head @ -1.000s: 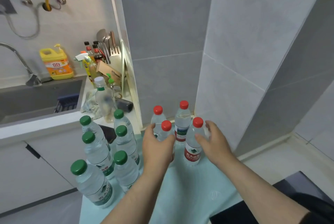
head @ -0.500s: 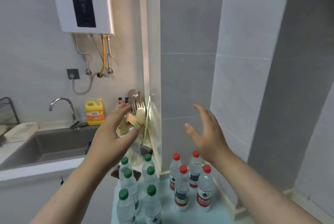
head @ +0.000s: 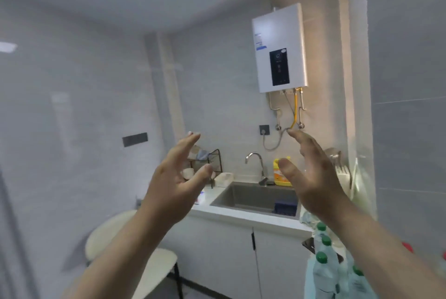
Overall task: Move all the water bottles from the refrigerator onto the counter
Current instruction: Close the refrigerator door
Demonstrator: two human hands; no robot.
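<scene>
My left hand (head: pixel 177 178) and my right hand (head: pixel 311 175) are both raised in front of me at chest height, palms facing each other, fingers spread, holding nothing. Several clear water bottles with green caps (head: pixel 324 265) stand at the lower right on a pale blue surface (head: pixel 310 281), partly hidden behind my right forearm. A red cap (head: pixel 407 246) peeks out past that forearm. No refrigerator is in view.
A steel sink (head: pixel 255 198) with a tap (head: pixel 255 161) sits in a white counter (head: pixel 241 216) over white cabinets. A yellow detergent jug (head: pixel 280 174), a dish rack (head: pixel 210 161), a wall water heater (head: pixel 280 47) and a cream chair (head: pixel 135 248) at the lower left.
My hands have let go of the red-capped bottles and lifted up, open. The view has swung left and upward, so the bottles now sit at the lower right edge.
</scene>
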